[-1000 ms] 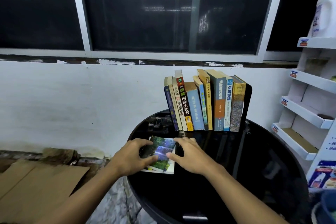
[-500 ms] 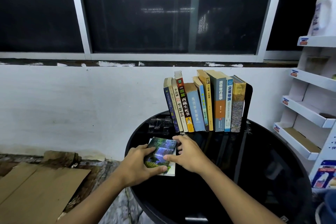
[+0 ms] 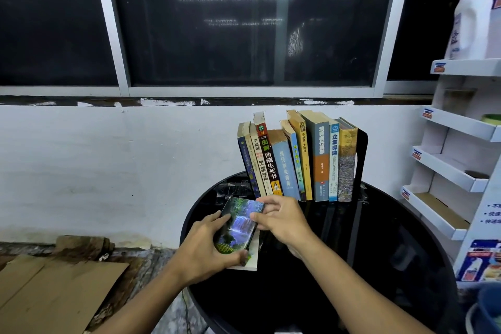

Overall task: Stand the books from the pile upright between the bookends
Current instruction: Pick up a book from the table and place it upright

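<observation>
Black and glossy, the round table point(image 3: 352, 266) carries a waterfall-cover book point(image 3: 240, 222) at its 9 o'clock side, tilted over a pale book point(image 3: 250, 260) beneath. The left hand point(image 3: 202, 248) grips its near left part, fingers spread, thumb curled at the near edge. The right hand point(image 3: 284, 221) pinches its right edge. At 12 o'clock, a row of upright books point(image 3: 320, 160) leans beside a black bookend point(image 3: 362, 157).

Book row point(image 3: 298, 160) upright at table point(image 3: 379, 238) rear; loose book point(image 3: 240, 222) in front, left; shelves point(image 3: 450, 171) far rt.
</observation>
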Demonstrator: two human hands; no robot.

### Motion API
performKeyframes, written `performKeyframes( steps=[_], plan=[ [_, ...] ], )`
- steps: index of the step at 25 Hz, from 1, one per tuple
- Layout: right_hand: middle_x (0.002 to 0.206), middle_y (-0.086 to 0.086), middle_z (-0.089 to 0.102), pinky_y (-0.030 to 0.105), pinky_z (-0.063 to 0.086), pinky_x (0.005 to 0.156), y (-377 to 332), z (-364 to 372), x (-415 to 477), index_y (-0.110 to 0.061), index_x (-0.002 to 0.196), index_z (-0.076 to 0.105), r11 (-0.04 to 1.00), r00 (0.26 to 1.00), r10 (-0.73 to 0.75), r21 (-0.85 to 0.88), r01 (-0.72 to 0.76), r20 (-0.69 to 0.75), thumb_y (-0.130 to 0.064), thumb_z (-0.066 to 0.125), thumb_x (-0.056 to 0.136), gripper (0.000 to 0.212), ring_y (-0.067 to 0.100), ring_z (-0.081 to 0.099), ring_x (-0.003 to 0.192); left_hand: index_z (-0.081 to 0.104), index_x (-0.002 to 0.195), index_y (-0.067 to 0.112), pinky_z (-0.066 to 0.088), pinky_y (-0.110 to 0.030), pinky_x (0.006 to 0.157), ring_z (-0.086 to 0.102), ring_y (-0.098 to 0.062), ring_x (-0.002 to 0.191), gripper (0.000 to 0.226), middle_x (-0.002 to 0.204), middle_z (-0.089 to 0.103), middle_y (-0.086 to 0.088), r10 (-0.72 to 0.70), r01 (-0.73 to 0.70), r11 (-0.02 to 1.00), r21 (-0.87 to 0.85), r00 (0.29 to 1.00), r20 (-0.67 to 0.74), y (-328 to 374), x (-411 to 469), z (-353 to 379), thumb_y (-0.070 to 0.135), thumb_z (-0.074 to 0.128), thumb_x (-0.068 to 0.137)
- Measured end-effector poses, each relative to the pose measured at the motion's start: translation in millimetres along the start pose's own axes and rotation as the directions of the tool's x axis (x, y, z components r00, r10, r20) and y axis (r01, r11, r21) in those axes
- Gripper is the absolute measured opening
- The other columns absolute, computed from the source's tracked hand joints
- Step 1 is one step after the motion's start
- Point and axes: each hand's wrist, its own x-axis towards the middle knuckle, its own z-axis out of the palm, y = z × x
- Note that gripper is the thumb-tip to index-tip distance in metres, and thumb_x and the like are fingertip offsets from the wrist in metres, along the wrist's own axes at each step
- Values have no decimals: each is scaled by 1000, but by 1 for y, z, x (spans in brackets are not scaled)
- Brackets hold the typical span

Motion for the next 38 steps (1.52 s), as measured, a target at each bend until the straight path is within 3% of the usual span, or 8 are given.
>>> performKeyframes(
  steps=[4,8,12,16,25,28,33,38],
  plan=[
    [73,3,59,33,63,73,-26,-19,-4,-12,115,69,987,985,-146,-84,138,-89,-5,83,80,38,12,63,67,45,149,39,35,-37,118,35,-4,144,102,157,36,20,84,-87,991,-97,996,-33,16,13,-7,93,58,63],
    [77,0,58,11,52,62,-56,-55,-7,-19,112,70,924,935,-312,-283,257,-167,-10,83,82,35,4,54,59,48,146,38,40,-37,115,44,-3,138,82,152,45,18,146,-163,981,-106,978,-148,40,41,-18,82,57,78],
    [80,4,65,7,49,61,-80,-95,-11,-19,112,72,865,865,-437,-380,328,-245,-10,84,80,35,-1,56,57,47,147,34,41,-37,113,44,-9,138,77,151,47,13,205,-223,973,-60,953,-223,68,83,-29,67,62,79],
    [74,-4,66,4,47,61,-93,-123,-9,-19,110,74,801,782,-542,-472,370,-308,-11,86,78,36,-3,58,59,41,152,32,34,-40,118,34,-15,145,76,158,40,8,275,-273,961,43,929,-247,94,123,-34,53,72,86],
    [73,-10,64,12,53,65,-101,-148,8,-23,109,74,728,682,-646,-548,413,-344,-12,85,76,36,2,60,64,28,155,41,0,-61,124,21,-18,152,78,163,30,8,375,-289,890,352,904,-206,156,198,-24,50,68,89],
    [76,-11,63,18,55,67,-102,-151,16,-21,111,75,715,671,-659,-558,420,-339,-12,85,76,38,5,60,65,27,156,41,-1,-67,121,21,-19,153,79,164,29,9,375,-279,865,417,911,-169,163,211,-19,51,68,89],
    [77,-12,63,8,50,65,-104,-152,27,-20,111,74,695,652,-682,-570,437,-331,-13,84,76,37,1,62,74,30,154,40,-7,-71,118,27,-16,151,73,160,37,13,378,-256,847,465,906,-190,161,218,-12,50,65,92],
    [77,-11,64,9,51,64,-108,-148,36,-19,111,74,667,616,-715,-589,457,-331,-13,85,76,36,3,62,73,44,148,38,-16,-69,115,38,-14,145,59,149,52,11,377,-240,873,424,884,-276,154,219,-14,39,66,93]
  ],
)
